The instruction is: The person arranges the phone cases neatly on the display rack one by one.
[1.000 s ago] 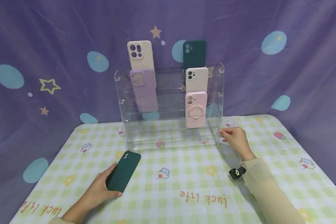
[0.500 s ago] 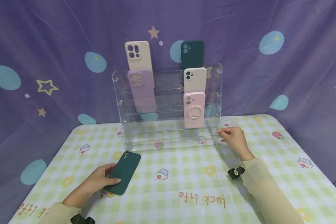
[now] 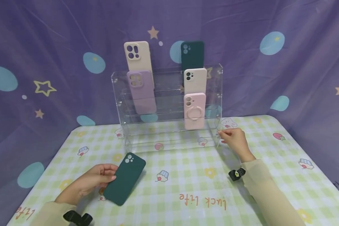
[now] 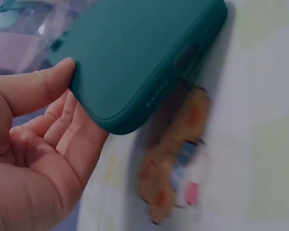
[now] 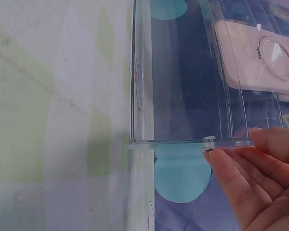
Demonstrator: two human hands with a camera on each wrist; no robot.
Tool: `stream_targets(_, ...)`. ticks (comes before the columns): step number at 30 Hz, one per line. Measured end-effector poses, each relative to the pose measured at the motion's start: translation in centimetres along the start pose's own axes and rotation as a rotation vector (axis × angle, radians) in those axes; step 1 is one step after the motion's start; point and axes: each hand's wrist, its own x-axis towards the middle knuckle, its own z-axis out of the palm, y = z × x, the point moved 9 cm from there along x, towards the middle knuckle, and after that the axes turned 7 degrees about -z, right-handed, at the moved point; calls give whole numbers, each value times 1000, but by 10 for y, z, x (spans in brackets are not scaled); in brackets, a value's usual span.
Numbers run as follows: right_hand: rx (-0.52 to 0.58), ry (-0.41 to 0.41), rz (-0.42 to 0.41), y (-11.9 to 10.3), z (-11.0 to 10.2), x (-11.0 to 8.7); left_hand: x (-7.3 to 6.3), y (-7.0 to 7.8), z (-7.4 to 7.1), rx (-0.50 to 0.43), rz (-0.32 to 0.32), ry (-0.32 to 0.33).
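My left hand (image 3: 94,179) pinches the left edge of a dark green phone case (image 3: 125,182) at the front left. In the left wrist view the thumb lies on the case's top face, fingers beneath, and the case is tilted over the cloth. My right hand (image 3: 235,141) pinches the right side edge of a clear acrylic tiered rack (image 3: 117,94) between thumb and fingers; the right wrist view shows this grip near a small fastener (image 5: 208,143). On the rack's right stand a pink case with a ring (image 3: 198,124), a white case (image 3: 196,86) and another dark green case (image 3: 192,56).
At the rack's left stand a cream case (image 3: 142,64) and, in front of it, a lilac case (image 3: 144,100). A checked tablecloth (image 3: 192,175) covers the table. Behind the rack hangs a purple curtain (image 3: 237,47).
The left hand has shifted its grip to the case's left edge, and the case has turned up to show its camera cutouts more fully. The right hand stays on the rack.
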Motion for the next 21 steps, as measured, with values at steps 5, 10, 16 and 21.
stream_targets(5, 0, 7, -9, 0, 1, 0, -6, 32, 4, 52, 137, 55)
stream_targets(10, 5, -1, -7, 1, 1, 1, -6, 70, 10, 57, 319, 156)
stream_targets(16, 0, 5, -4, 2, 2, 2, -5, 107, 4, -100, 441, 339)
stream_targets(21, -2, 5, -1, 2, 3, 1, -6, 136, -6, -291, 543, 456)
